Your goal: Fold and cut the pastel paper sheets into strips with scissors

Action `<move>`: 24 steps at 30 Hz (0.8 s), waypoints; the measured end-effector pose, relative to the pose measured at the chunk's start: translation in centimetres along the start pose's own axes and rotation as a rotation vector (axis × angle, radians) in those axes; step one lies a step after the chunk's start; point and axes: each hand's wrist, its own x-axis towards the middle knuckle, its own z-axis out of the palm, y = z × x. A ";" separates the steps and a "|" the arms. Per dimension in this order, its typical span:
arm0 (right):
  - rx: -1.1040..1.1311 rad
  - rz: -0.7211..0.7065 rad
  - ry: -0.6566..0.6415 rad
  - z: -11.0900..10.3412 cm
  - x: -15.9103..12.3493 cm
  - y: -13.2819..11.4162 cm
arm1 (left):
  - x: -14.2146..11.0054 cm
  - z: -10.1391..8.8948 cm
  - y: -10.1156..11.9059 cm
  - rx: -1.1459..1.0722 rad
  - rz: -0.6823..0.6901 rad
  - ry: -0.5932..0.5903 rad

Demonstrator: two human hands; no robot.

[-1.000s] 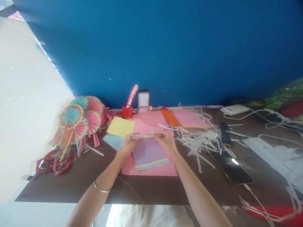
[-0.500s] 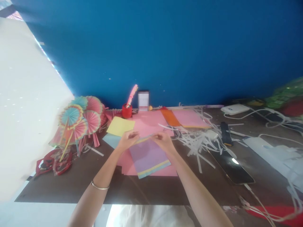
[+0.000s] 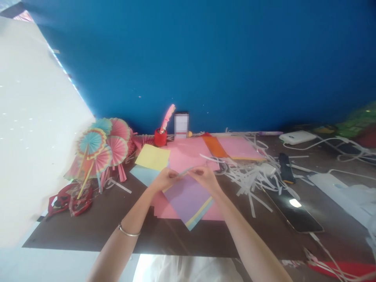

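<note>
My left hand (image 3: 165,179) and my right hand (image 3: 205,176) both pinch the far folded edge of a stack of coloured paper sheets (image 3: 189,199), purple on top with yellow and blue edges showing. The stack is turned at an angle, one corner pointing toward me. It lies over pink sheets (image 3: 188,154) on the dark table (image 3: 88,227). A thin bangle sits on my left wrist.
Finished paper fans (image 3: 98,147) lie at the left with red scissors (image 3: 69,197). Yellow (image 3: 152,157) and blue sheets sit behind my left hand. White paper strips (image 3: 252,176), a phone (image 3: 296,213), cables and a red cup (image 3: 160,138) are to the right and back.
The paper stack has rotated counter-clockwise under my hands, its near corner swinging toward me. My hands have drawn closer together on the far edge.
</note>
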 end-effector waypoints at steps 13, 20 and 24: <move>-0.055 0.089 0.102 0.0 0.0 -0.2 | -0.1 0.0 0.3 0.033 -0.008 0.020; -0.062 0.073 0.096 0.0 -0.1 -0.1 | 0.0 0.1 -0.2 -0.011 0.025 0.009; 0.031 0.064 0.130 0.2 -0.2 -0.1 | -0.1 0.2 -0.2 -0.027 0.039 0.012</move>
